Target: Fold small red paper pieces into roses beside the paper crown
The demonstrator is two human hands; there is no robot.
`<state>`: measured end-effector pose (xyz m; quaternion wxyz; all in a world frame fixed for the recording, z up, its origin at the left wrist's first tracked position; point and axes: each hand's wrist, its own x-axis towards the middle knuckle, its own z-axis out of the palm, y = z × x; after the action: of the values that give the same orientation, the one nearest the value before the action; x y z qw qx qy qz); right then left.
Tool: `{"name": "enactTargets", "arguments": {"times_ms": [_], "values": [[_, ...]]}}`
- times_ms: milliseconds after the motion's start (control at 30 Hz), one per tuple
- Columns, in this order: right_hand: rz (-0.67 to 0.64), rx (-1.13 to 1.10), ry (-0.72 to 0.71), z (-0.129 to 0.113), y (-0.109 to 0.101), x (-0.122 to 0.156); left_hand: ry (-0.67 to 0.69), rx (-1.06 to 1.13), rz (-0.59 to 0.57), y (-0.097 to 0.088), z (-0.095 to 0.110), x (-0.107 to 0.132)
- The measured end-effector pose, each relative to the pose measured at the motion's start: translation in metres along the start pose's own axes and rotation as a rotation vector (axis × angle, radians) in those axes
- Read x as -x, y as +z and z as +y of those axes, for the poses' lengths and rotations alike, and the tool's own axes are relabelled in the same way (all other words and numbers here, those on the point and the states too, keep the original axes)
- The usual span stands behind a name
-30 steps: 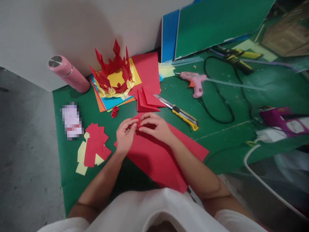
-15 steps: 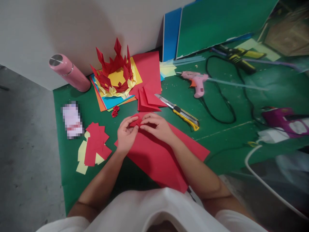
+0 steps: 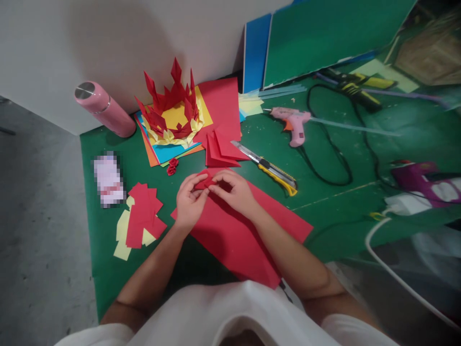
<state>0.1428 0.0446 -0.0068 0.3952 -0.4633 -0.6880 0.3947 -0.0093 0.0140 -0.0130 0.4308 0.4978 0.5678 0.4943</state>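
Between my fingertips is a small piece of folded red paper (image 3: 204, 182), partly hidden by the fingers. My left hand (image 3: 190, 197) pinches its left side, and my right hand (image 3: 232, 190) grips its right edge with thumb and fingers. Both hands are over a large red paper sheet (image 3: 234, 235) that lies slantwise on the green table. Just beyond them stand folded red paper pieces (image 3: 223, 150). Two small red paper roses (image 3: 172, 166) lie to the upper left of my left hand. A yellow-handled utility knife (image 3: 266, 168) rests to the right, apart from my hands.
A red and yellow paper crown (image 3: 173, 115) sits on coloured sheets at the back. Left are a pink bottle (image 3: 106, 110), a blurred-out phone-like object (image 3: 108, 180) and paper scraps (image 3: 142, 216). Right are a pink glue gun (image 3: 293, 122), its black cord and pliers (image 3: 360, 93).
My fingers have shifted slightly on the small red paper, and more of it shows between them. Everything else on the table stays in place.
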Motion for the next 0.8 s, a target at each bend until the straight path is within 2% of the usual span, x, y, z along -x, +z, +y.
{"name": "enactTargets", "arguments": {"times_ms": [200, 500, 800], "values": [[0.007, -0.054, 0.064, -0.001, 0.001, 0.001, 0.006, 0.013, 0.024, 0.002, 0.002, 0.002], [-0.007, -0.283, 0.182, 0.002, 0.004, 0.001, 0.053, -0.061, 0.032, 0.003, 0.008, 0.005], [-0.004, -0.375, 0.186, 0.000, 0.004, 0.001, 0.128, -0.164, 0.060, 0.002, 0.011, 0.008]]}}
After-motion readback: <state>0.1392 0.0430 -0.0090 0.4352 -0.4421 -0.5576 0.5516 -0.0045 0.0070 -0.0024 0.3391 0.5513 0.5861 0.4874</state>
